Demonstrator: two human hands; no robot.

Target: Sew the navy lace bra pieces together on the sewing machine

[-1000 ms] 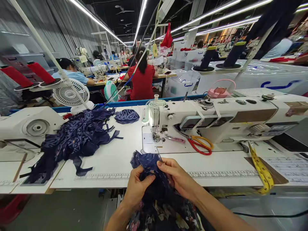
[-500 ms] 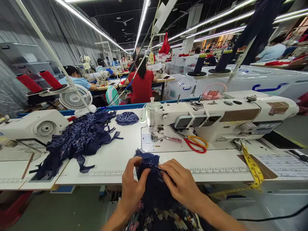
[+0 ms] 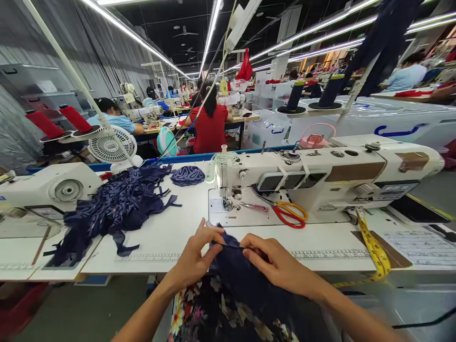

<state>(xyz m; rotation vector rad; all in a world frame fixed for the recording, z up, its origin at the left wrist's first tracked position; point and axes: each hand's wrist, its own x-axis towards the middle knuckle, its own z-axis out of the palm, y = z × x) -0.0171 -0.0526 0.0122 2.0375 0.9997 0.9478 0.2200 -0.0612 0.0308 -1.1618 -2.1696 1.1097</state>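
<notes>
Dark navy fabric (image 3: 231,263) hangs between my two hands at the table's front edge, its lower part over a floral cloth (image 3: 221,308) on my lap. My left hand (image 3: 200,254) pinches the fabric's edge between thumb and fingers. On the other side, my right hand (image 3: 265,256) pinches the same edge, so it is pulled straight between them. Just beyond stands a white sewing machine (image 3: 320,166), its needle area (image 3: 227,203) lit. What the fabric is part of I cannot tell.
Left on the table lie a heap of navy patterned pieces (image 3: 117,204) and a folded piece (image 3: 187,175). Red-and-orange-handled scissors (image 3: 290,216) and pink tweezers (image 3: 254,207) rest by the machine. A yellow tape measure (image 3: 374,244) hangs at right. Other people sit ahead.
My hands have spread slightly apart, drawing the fabric edge straight. The left forearm has swung outward to the left, and more of the floral cloth shows.
</notes>
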